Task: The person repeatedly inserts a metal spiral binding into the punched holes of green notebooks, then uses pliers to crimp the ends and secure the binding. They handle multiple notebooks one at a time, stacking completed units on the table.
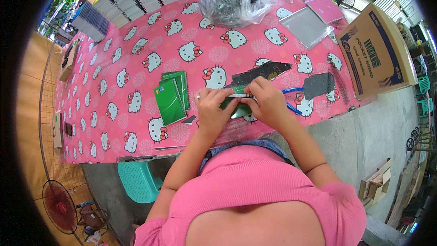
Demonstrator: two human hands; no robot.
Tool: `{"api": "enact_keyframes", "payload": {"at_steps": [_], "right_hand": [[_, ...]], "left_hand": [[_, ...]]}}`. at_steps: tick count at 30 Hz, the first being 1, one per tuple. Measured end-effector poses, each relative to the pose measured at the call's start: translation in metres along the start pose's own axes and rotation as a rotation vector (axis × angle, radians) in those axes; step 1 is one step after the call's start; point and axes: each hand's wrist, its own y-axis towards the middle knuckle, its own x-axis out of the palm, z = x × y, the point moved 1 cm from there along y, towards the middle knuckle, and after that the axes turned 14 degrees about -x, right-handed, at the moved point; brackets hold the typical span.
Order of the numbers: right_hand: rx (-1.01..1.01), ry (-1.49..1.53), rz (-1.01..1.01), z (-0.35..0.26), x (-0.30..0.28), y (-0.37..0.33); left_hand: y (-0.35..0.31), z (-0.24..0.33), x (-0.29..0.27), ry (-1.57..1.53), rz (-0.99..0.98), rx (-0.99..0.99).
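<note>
Soft light brightens the table (168, 59); glare flecks the bag (234, 2) near the far edge; distortion bows the left edge

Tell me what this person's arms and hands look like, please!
The left hand and the right hand are bare, with no gloves. The short sleeves are pink with fine ribbed lines, leaving the forearms uncovered.

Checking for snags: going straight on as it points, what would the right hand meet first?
Probably the green item that the right hand touches; past it, seemingly the black scrap, though depth is unclear.
</note>
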Motion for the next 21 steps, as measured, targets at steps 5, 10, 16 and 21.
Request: {"api": "enact_keyframes", "payload": {"at_steps": [5,10,16,21], "right_hand": [[-0.008,-0.022,-0.010,0.003,0.006,-0.004],[-0.029,-0.168,-0.120,0.004,-0.025,0.011],[0.111,-0.103,-0.783,0.009,-0.019,0.025],[0.073,0.001,-0.722,0.002,-0.030,0.031]], "left_hand": [[0.001,-0.001,0.002,-0.029,0.014,0.023],[0.003,-0.001,0.001,-0.068,0.021,0.021],[0.008,-0.004,0.003,-0.096,-0.011,0.078],[0.009,-0.004,0.003,-0.063,-0.029,0.026]]}}
